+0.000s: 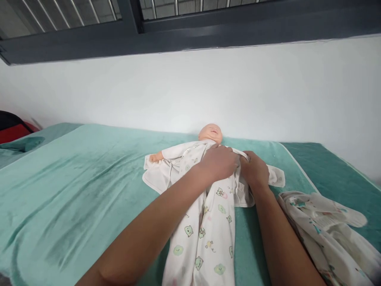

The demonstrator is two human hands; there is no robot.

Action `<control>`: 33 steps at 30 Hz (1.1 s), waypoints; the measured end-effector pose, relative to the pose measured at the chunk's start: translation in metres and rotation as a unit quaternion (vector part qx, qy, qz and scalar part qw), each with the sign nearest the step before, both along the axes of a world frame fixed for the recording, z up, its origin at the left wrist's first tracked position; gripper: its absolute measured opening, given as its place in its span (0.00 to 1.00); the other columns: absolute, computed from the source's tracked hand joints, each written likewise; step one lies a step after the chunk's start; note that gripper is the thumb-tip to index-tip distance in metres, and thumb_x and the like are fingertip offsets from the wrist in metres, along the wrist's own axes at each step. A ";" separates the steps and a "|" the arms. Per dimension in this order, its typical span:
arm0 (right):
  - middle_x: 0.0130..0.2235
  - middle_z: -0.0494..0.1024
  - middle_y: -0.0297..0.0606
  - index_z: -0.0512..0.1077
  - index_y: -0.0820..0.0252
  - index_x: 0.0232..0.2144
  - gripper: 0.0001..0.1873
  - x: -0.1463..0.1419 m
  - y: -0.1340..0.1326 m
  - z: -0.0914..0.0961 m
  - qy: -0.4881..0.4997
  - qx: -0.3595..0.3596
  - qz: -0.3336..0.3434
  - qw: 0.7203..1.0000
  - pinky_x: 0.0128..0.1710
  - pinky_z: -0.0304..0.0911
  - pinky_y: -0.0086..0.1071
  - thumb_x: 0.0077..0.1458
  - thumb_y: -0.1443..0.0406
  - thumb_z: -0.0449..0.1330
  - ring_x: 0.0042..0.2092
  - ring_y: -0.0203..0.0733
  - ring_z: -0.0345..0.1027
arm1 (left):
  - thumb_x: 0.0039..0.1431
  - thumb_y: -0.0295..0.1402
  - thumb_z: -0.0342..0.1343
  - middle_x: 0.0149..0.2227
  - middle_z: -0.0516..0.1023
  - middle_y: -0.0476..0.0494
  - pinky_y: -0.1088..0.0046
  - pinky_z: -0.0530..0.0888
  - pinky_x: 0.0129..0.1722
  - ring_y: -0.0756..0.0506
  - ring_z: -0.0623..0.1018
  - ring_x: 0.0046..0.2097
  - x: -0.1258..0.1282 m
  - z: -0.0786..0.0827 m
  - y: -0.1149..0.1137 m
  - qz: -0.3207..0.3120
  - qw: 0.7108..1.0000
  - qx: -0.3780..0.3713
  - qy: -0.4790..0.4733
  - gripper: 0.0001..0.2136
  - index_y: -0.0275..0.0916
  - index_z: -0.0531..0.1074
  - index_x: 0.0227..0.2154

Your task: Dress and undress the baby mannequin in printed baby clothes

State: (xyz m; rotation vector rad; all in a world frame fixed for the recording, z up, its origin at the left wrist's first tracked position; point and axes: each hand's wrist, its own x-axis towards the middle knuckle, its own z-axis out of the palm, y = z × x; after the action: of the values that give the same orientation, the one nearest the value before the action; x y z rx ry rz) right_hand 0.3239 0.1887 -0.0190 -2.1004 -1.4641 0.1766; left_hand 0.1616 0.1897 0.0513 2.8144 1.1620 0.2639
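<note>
A baby doll [210,133] lies on its back, head toward the wall. It wears a white baby shirt [157,176] with loose flaps and thin ties, and printed baby pants [212,238] stretch over its front toward me. Over the chest, my left hand [222,162] is closed on the shirt, its fingertips partly hidden. Just to its right, my right hand [255,169] pinches the shirt's raised edge between thumb and fingers. One doll hand [156,157] shows at the left sleeve end; on the right, a sleeve [276,176] lies flat, the doll's other arm hidden.
A crumpled printed baby garment [324,226] lies beside my right forearm. Light green cloth [74,190] covers the bed, with darker green at the right. A white wall [190,87] and barred window stand behind. A red and black item [13,129] sits at far left.
</note>
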 end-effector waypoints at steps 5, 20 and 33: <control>0.43 0.82 0.45 0.77 0.54 0.47 0.19 0.004 0.001 -0.002 0.021 0.015 0.000 1.000 0.38 0.58 0.37 0.59 0.57 0.52 0.43 0.51 0.72 | 0.64 0.29 0.51 0.55 0.76 0.33 0.61 0.69 0.55 0.38 0.74 0.57 0.050 -0.001 0.025 0.025 0.986 -0.051 0.156 0.14 0.38 0.77 0.48; 0.43 0.80 0.43 0.76 0.53 0.47 0.20 0.013 0.002 0.001 0.084 0.019 -0.015 0.996 0.39 0.61 0.37 0.56 0.63 0.50 0.43 0.50 0.71 | 0.58 0.28 0.57 0.55 0.77 0.33 0.55 0.70 0.55 0.36 0.76 0.56 0.044 0.008 0.058 0.058 0.978 -0.061 0.193 0.19 0.38 0.73 0.53; 0.39 0.81 0.40 0.75 0.59 0.39 0.19 0.022 0.009 -0.010 0.421 0.187 0.029 0.887 0.40 0.69 0.38 0.39 0.64 0.60 0.39 0.45 0.74 | 0.58 0.22 0.51 0.53 0.75 0.32 0.59 0.71 0.48 0.38 0.74 0.52 -0.032 0.040 0.045 0.115 0.980 -0.002 0.165 0.19 0.36 0.68 0.53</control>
State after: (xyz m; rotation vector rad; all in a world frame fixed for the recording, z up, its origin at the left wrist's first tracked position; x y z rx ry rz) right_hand 0.3458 0.1977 -0.0292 -1.3747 -0.9184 0.6767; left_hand 0.1292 0.2350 0.0909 2.7897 1.5525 -0.2012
